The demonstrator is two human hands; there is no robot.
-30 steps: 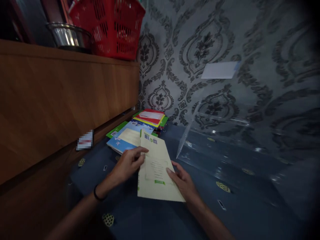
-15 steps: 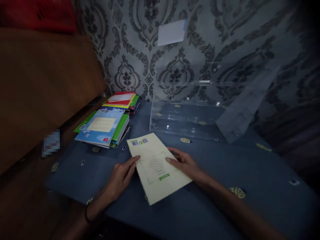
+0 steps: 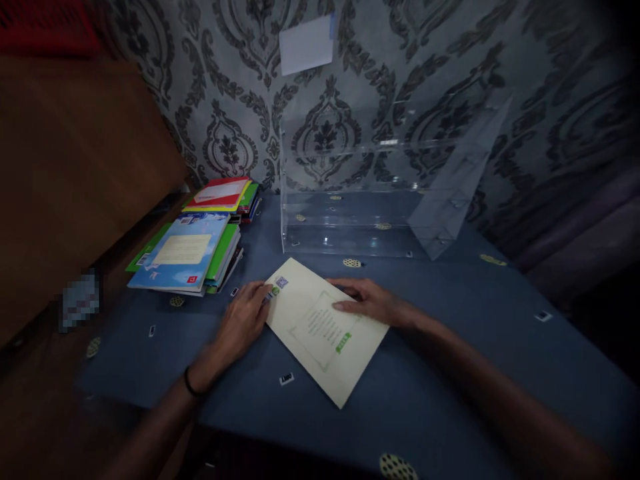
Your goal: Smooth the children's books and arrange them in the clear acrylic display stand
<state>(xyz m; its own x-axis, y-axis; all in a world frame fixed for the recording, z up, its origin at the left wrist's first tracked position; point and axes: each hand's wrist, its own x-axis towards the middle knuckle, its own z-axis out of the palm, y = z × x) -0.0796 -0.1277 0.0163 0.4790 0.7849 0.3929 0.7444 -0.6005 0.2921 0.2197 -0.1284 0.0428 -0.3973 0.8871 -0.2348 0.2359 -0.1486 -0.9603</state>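
One book [image 3: 315, 340] is gripped over the table [image 3: 425, 400], before the rack [image 3: 453, 193], by the right hand [image 3: 369, 300]; one corner is touched by the left hand [image 3: 245, 313], presumably for steadiness, grip unclear.

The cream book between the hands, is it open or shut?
Shut. The cream book shows one whole cover facing up and no inside pages, with the left hand and the right hand both touching it.

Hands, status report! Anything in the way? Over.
Left hand touching cream book at left end. Right hand gripping upper-right edge, thumb on top. Transparent rack beyond, stacked books leftward; neither touching the book.
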